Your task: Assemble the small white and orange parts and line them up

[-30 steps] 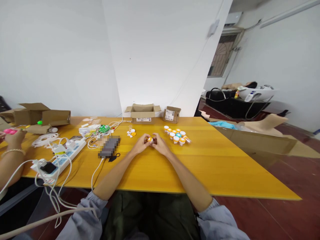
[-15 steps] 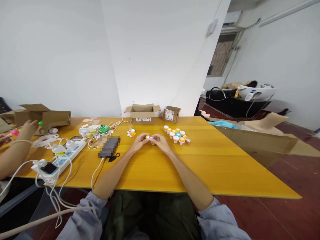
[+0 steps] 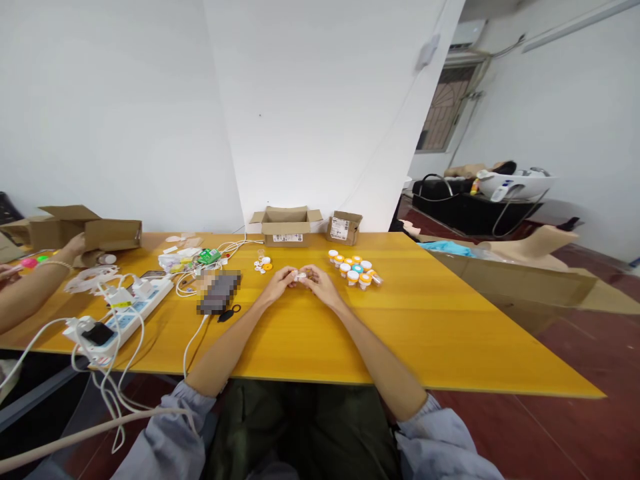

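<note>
My left hand [image 3: 281,283] and my right hand [image 3: 317,283] meet over the middle of the yellow table [image 3: 430,327], fingers curled around a small white piece [image 3: 301,275] held between them. Just right of my right hand stands a cluster of small jars with orange and white lids [image 3: 353,268], one lid blue. A few loose white and orange caps [image 3: 262,267] lie left of my left hand.
Two open cardboard boxes [image 3: 287,227] stand at the table's far edge. A power strip [image 3: 125,313] with white cables, a black phone-like block [image 3: 219,292] and scissors lie to the left. Another person's arm [image 3: 30,293] reaches toward a cardboard box [image 3: 85,230] at far left.
The orange part seen between my fingers a second ago no longer shows; only white is visible. The other person's hand moved from a pink object toward the far-left box.
</note>
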Motion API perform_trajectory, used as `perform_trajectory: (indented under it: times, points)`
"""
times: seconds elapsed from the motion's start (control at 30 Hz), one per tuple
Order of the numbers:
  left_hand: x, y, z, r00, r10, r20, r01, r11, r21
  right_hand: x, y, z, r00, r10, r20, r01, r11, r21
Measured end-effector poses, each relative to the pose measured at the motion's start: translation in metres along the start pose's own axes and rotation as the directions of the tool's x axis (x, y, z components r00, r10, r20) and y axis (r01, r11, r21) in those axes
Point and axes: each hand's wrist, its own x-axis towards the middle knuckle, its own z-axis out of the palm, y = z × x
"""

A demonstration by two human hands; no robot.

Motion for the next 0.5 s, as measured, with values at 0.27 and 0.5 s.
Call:
perform_trajectory:
  times: [0.27,0.5]
  points:
    - [0.0,0.002,0.003,1.0,-0.001,-0.01,0.001,1.0,-0.025,0.001,0.01,0.004,0.998,0.034,-0.052,-0.04,0.994,-0.102]
    - [-0.001,0.004,0.003,1.0,0.01,-0.021,-0.011,0.999,-0.038,0.002,0.013,0.003,0.994,-0.106,-0.034,0.099,0.983,-0.153]
